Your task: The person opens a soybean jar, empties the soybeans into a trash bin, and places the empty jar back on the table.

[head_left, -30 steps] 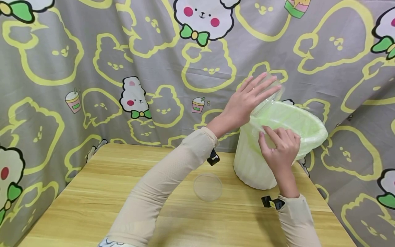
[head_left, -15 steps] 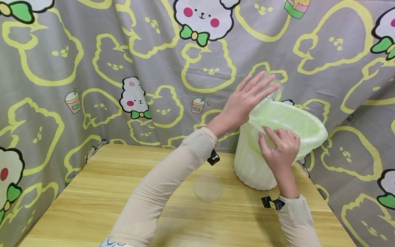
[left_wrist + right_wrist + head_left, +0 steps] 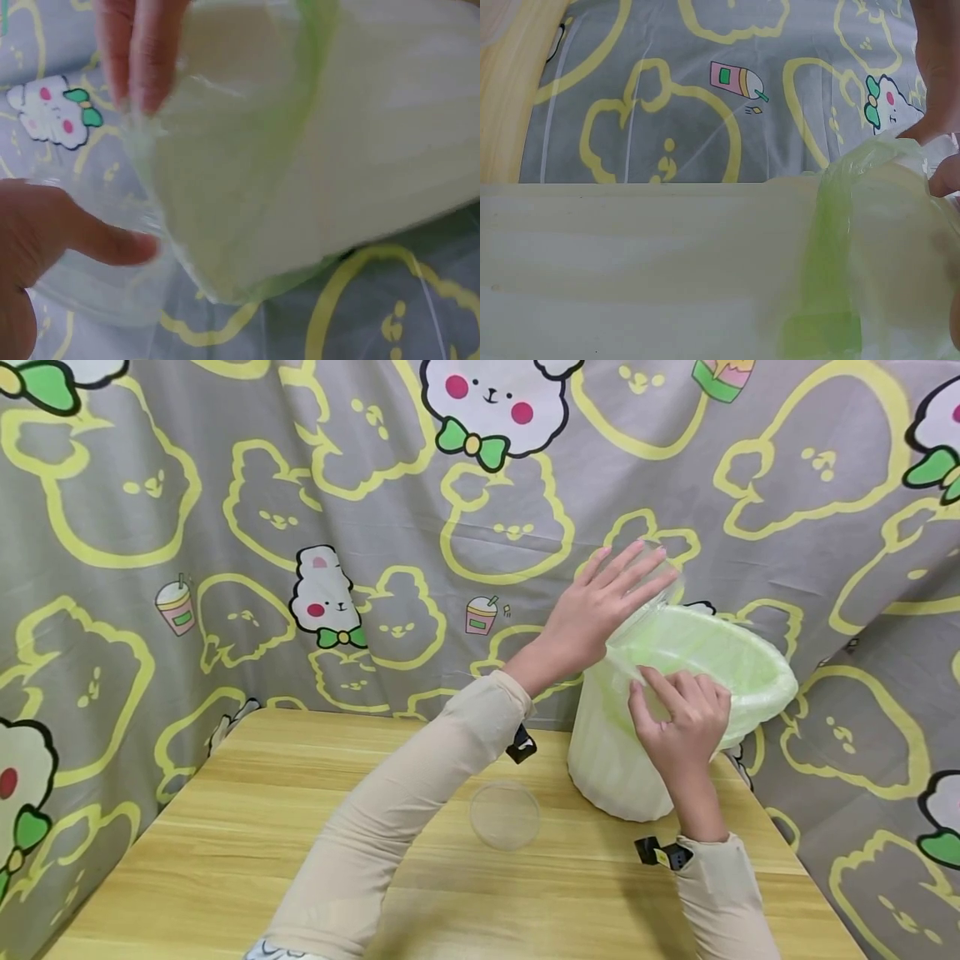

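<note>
Head view, clear cup (image 3: 651, 583), tilted over lined bin (image 3: 678, 710)

The bin (image 3: 622, 760) is white with a pale green liner (image 3: 697, 647), the table (image 3: 225, 827) is light wood, and the curtain (image 3: 225, 527) at 12 o'clock is grey with yellow bear outlines.

the bin (image 3: 611, 760) is pale matt plastic with ribbed sides, lined with a thin, glossy green plastic bag (image 3: 705, 647). the clear container (image 3: 651, 583) and the lid (image 3: 505, 814) are transparent smooth plastic. the table (image 3: 225, 827) is light wood grain, slightly shiny. the backdrop (image 3: 300, 485) is printed matt cloth.
</note>
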### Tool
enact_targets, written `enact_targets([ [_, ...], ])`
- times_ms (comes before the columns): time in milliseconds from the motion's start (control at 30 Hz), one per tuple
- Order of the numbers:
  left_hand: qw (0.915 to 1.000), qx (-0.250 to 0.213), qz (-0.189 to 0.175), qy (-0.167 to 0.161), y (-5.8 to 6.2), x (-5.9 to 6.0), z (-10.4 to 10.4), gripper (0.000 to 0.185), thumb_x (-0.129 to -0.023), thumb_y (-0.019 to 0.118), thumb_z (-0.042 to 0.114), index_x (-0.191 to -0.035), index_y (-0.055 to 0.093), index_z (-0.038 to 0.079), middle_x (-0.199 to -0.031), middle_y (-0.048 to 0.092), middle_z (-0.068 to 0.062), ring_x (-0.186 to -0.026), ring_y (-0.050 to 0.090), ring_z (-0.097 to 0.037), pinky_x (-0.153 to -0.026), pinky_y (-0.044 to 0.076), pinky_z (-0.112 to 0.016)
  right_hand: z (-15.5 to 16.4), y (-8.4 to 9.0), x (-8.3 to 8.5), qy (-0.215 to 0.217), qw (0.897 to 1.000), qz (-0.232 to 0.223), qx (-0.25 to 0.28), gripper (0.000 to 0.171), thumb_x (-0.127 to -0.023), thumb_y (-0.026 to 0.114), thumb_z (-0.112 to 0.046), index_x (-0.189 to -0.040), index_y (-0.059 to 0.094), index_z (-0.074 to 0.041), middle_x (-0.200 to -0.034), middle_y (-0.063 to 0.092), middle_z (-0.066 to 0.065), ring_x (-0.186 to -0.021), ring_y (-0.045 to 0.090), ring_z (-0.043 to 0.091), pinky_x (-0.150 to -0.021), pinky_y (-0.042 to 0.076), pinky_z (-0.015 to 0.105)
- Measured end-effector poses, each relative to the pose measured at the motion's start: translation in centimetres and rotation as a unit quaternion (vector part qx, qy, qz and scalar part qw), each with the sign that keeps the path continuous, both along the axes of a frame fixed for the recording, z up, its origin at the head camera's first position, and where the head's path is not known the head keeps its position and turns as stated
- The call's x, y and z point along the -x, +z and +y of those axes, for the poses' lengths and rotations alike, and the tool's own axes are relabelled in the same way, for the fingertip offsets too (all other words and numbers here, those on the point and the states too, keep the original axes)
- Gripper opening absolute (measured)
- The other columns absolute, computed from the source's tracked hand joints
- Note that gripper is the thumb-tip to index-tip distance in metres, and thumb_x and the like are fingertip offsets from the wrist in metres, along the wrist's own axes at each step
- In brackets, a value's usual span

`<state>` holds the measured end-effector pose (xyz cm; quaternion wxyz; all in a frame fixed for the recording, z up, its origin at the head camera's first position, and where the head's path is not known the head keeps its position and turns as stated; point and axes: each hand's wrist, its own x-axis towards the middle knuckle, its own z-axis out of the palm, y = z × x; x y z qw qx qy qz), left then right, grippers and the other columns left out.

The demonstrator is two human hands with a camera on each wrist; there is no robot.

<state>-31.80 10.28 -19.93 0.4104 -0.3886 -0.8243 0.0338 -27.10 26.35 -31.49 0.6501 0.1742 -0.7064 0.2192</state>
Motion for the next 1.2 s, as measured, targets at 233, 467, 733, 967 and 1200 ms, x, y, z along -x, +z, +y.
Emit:
enact_targets([
  [233,0.9999,-0.007,0.008,-0.002,-0.2,0.2,0.0,0.087,-0.086,0.045,-0.016,-0.162,0.03,0.025,-0.17,0.024,0.0,-0.16,0.014,-0.022,-0.131,0.0,-0.04,0.0,0.0,0.0,0.0,1.0,0.004,0.002,0.021,-0.087,0.069,-0.023,-0.092,0.082,-0.006,-0.067,0.061,0.018,-0.065,0.048,0.038,-0.076,0.034,0.055],
  [467,0.9996,-0.017,0.022,0.002,-0.4,0.4,-0.2,0.084,-0.088,0.042,-0.014,-0.161,0.031,0.026,-0.17,0.025,0.002,-0.159,0.015,-0.021,-0.131,0.0,-0.04,-0.1,-0.1,0.1,-0.001,1.0,0.006,0.0,0.021,-0.087,0.07,-0.022,-0.092,0.082,-0.006,-0.067,0.062,0.018,-0.065,0.048,0.038,-0.076,0.034,0.055],
  [733,0.9991,-0.04,0.015,-0.001,-0.2,0.1,-0.8,0.084,-0.087,0.049,-0.011,-0.161,0.033,0.026,-0.169,0.027,0.002,-0.159,0.017,-0.021,-0.131,0.003,-0.04,-0.1,-0.1,0.0,0.0,1.0,0.004,0.002,0.021,-0.087,0.07,-0.022,-0.092,0.082,-0.006,-0.067,0.062,0.018,-0.064,0.048,0.038,-0.076,0.034,0.056],
  [967,0.9922,-0.118,-0.027,-0.031,-0.1,-0.3,-2.9,0.092,-0.079,0.083,0.019,-0.159,0.037,0.021,-0.168,0.03,-0.001,-0.157,0.021,-0.022,-0.13,-0.003,-0.032,-0.1,0.0,0.0,-0.003,1.0,-0.001,0.003,0.023,-0.088,0.069,-0.024,-0.092,0.082,-0.005,-0.068,0.063,0.018,-0.066,0.05,0.039,-0.076,0.035,0.056],
  [1200,0.966,-0.239,-0.073,-0.065,-1.0,-0.5,-6.6,0.114,-0.057,0.1,0.035,-0.155,0.044,0.016,-0.162,0.041,-0.004,-0.152,0.033,-0.023,-0.13,0.003,-0.028,-0.2,0.0,0.0,0.0,1.0,-0.008,0.008,0.024,-0.089,0.069,-0.024,-0.092,0.081,-0.005,-0.069,0.063,0.019,-0.068,0.05,0.04,-0.077,0.035,0.057],
])
